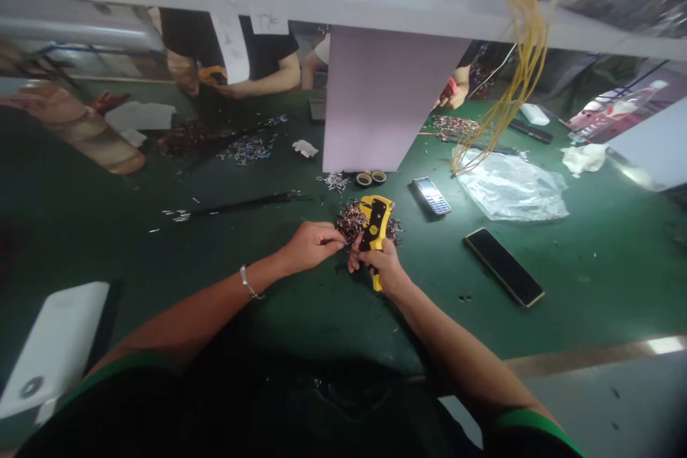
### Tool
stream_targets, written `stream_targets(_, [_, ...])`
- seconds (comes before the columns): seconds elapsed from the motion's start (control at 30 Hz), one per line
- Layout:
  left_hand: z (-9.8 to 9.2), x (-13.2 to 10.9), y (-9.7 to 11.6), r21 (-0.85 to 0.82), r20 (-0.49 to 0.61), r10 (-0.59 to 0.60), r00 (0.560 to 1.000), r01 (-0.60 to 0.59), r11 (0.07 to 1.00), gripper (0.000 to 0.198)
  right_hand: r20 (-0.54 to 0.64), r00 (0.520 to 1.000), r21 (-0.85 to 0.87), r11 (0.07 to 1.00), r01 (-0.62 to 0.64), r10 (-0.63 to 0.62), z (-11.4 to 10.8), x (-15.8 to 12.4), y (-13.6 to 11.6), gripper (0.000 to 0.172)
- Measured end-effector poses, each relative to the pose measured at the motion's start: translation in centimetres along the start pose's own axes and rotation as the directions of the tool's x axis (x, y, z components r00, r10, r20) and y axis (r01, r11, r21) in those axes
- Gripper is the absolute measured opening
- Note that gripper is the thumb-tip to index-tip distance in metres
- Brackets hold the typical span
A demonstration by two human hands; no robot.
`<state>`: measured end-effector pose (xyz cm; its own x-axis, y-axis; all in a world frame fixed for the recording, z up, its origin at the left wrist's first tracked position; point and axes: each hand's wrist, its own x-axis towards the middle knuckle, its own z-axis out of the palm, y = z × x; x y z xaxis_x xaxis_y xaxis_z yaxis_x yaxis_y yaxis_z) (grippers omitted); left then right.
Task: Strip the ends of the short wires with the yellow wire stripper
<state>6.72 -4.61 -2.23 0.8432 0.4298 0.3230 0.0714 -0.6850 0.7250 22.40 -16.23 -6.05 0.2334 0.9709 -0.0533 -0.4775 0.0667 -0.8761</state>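
My right hand [380, 263] is wrapped round the handles of a yellow and black crimping tool [374, 223], whose head points away from me over a pile of small metal terminals [351, 220]. My left hand [312, 245] is closed in a pinch beside the tool's jaws, its fingertips touching the pile; what it pinches is too small to make out. A bracelet circles my left wrist. Both hands rest low over the green table [590, 257].
A keypad phone [431, 195] and a black smartphone [503, 266] lie to the right, with a clear plastic bag [509, 186] and yellow wires [518, 28] beyond. Black wires [241, 205] lie left. A white upright panel [383, 96] stands ahead. Other people work across the table.
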Motion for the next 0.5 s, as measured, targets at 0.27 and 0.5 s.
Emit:
stream_targets(0.27, [0.11, -0.11, -0.22, 0.087, 0.029, 0.016, 0.999, -0.019, 0.996, 0.017, -0.014, 1.000, -0.027, 0.999, 0.024, -0.024, -0.14, 0.10, -0.30, 0.019])
stream_targets(0.5, [0.07, -0.30, 0.32, 0.162, -0.012, -0.047, 0.999, 0.048, 0.986, 0.016, -0.034, 0.999, -0.052, 0.998, 0.032, -0.034, -0.05, -0.11, -0.72, 0.022])
